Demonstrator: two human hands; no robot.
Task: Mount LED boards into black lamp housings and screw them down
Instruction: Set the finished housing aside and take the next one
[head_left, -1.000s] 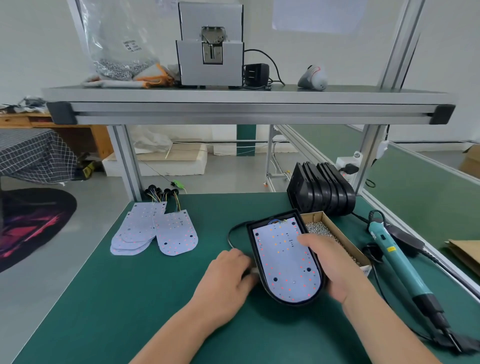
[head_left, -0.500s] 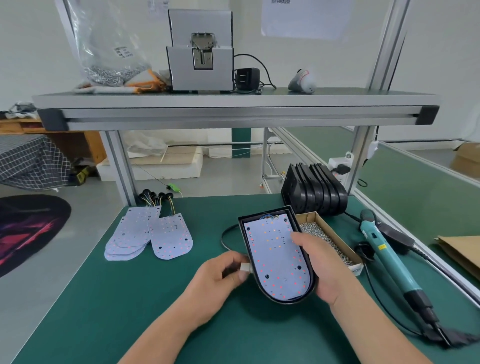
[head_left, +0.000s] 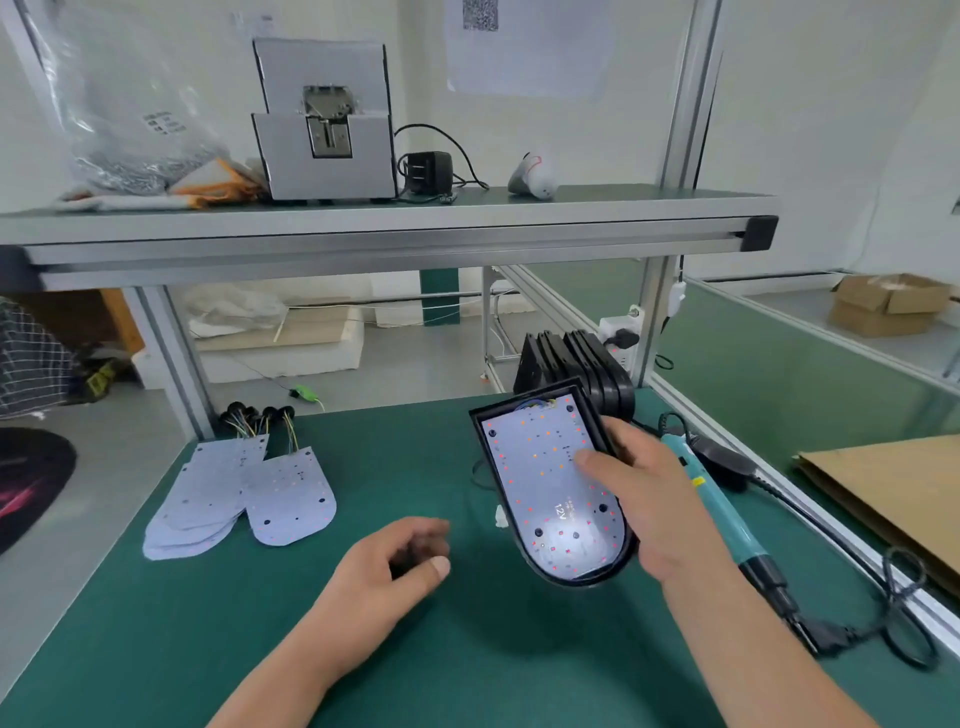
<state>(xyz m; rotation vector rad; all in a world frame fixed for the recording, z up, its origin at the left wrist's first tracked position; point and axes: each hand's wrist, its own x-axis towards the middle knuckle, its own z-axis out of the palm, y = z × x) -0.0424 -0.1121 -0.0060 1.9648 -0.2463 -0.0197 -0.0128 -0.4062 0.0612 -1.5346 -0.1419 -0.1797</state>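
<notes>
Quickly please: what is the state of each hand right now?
Left hand: loosely curled, blurred, nothing seen in it.
Right hand: grips the black housing, thumb on the LED board.

White walls (head_left: 779, 104) and grey floor (head_left: 389, 374) (dark rug (head_left: 31, 478) at left) lie behind an aluminium-framed shelf (head_left: 363, 228).

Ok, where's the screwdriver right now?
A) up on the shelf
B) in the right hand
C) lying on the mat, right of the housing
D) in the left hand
C: the screwdriver lies on the mat beyond the right hand, which grips the housing. The left hand holds no tool.
</notes>
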